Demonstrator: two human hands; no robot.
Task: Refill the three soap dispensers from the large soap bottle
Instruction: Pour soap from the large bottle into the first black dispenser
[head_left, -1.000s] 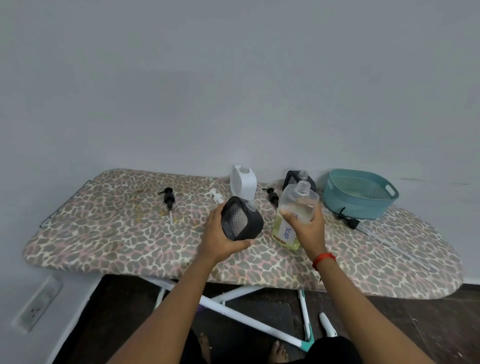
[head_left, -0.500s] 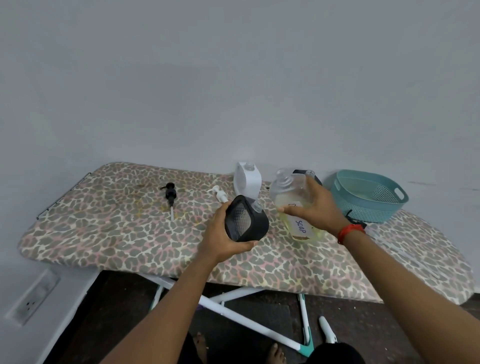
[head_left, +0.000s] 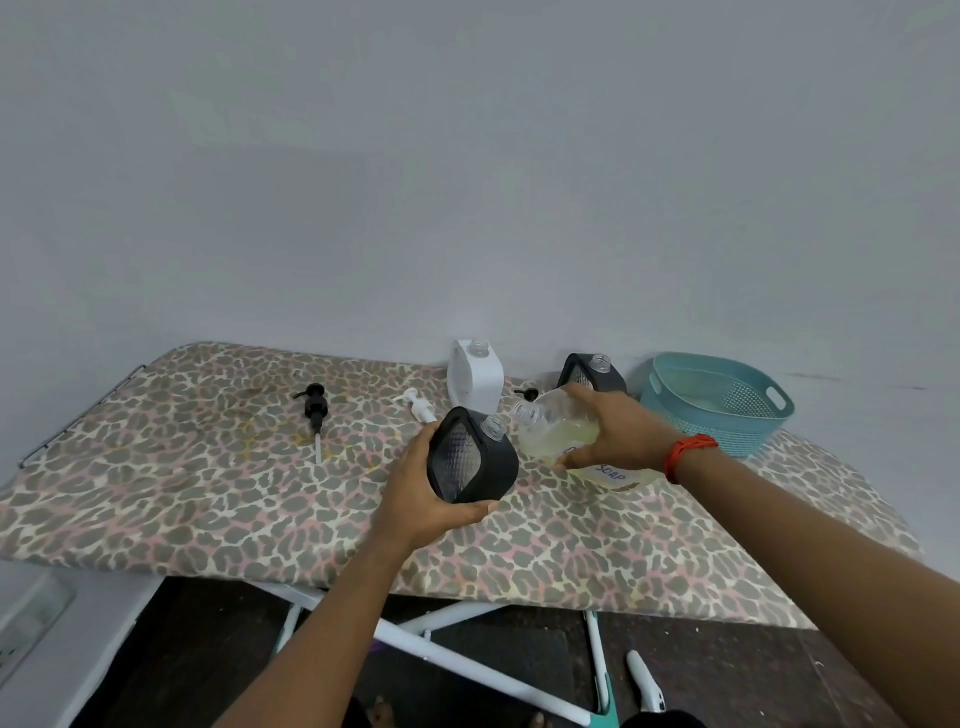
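Note:
My left hand (head_left: 415, 493) grips a black soap dispenser (head_left: 470, 457) with a clear patterned window, its open neck tilted up to the right. My right hand (head_left: 613, 431) holds the large clear soap bottle (head_left: 556, 431), labelled SOAP and holding yellowish liquid. The bottle lies almost on its side, its open mouth pointing left, close beside the dispenser's neck. A white dispenser (head_left: 475, 379) and a second black dispenser (head_left: 595, 371) stand uncapped at the back of the ironing board (head_left: 208, 483).
A black pump head (head_left: 315, 408) and a white pump head (head_left: 415, 405) lie on the board to the left. Another black pump (head_left: 527, 393) peeks out behind the bottle. A teal basket (head_left: 719, 405) sits at the back right. The wall stands close behind.
My right hand has tipped the large bottle from nearly upright to almost horizontal and brought its mouth down to the black dispenser's neck. My left hand has kept the dispenser in place.

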